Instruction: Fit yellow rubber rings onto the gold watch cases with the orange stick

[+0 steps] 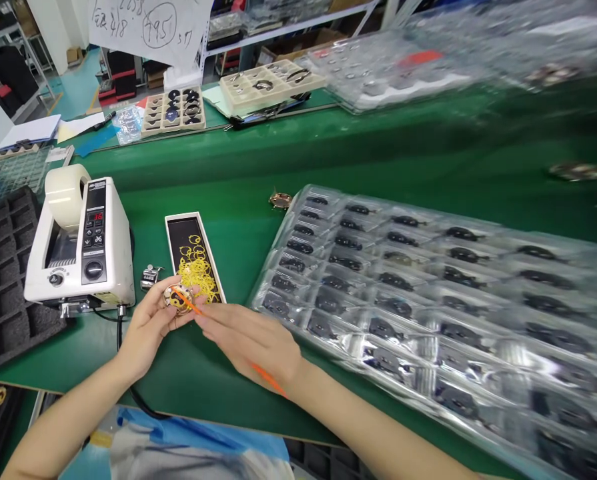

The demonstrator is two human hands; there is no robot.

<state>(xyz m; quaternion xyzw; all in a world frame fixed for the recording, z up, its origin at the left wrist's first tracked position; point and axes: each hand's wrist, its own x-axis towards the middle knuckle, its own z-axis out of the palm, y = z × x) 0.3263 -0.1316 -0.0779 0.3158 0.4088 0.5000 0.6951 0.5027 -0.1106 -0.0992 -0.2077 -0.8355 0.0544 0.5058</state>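
Note:
My left hand point(151, 327) pinches a small round gold-rimmed part point(178, 298) between thumb and fingers. My right hand point(248, 343) holds a thin orange stick point(265, 379), whose tip reaches the round part's face. Just beyond both hands lies an open narrow black box point(194, 257) full of yellow rubber rings point(197, 277). Its near end is almost touching the round part. To the right, a clear plastic blister tray point(408, 313) holds several dark parts in rows.
An electric tape dispenser point(81, 243) and a small tally counter point(151, 277) stand left of my hands on the green bench mat point(238, 180). Black foam trays point(8, 267) lie further left. Beige trays of parts point(268, 83) and stacked blister trays sit at the back.

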